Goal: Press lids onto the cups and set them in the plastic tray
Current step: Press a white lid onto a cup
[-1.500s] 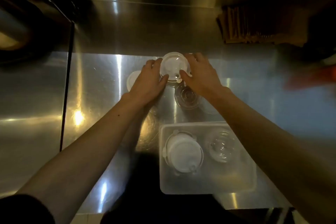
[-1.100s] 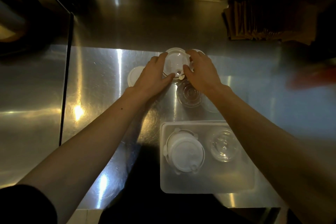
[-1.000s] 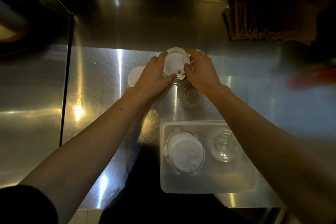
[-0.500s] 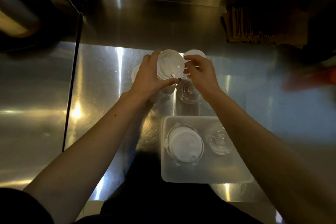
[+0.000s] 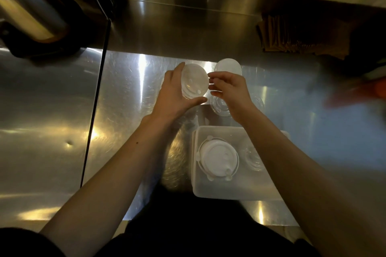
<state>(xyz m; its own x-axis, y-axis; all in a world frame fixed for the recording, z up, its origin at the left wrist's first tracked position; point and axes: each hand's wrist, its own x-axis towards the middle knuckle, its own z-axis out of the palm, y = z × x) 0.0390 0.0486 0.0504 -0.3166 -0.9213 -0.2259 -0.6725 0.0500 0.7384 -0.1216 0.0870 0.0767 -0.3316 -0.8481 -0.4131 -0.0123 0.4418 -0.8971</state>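
My left hand is wrapped around a clear cup with a white lid on top, held above the steel counter. My right hand is just right of it, fingertips pinching the lid's rim. Behind my right hand lies a loose white lid. An open clear cup stands partly under my right wrist. The translucent plastic tray sits near the front edge; it holds a lidded cup and a clear cup without lid, partly hidden by my right forearm.
The steel counter has a dark seam on the left. A metal vessel stands at the far left back. Brown paper items lean at the back right. Something orange and blurred lies at the right.
My left hand has lifted the lidded cup off the counter and drawn it slightly left. My right hand has shifted from pressing on the lid to pinching its right edge.
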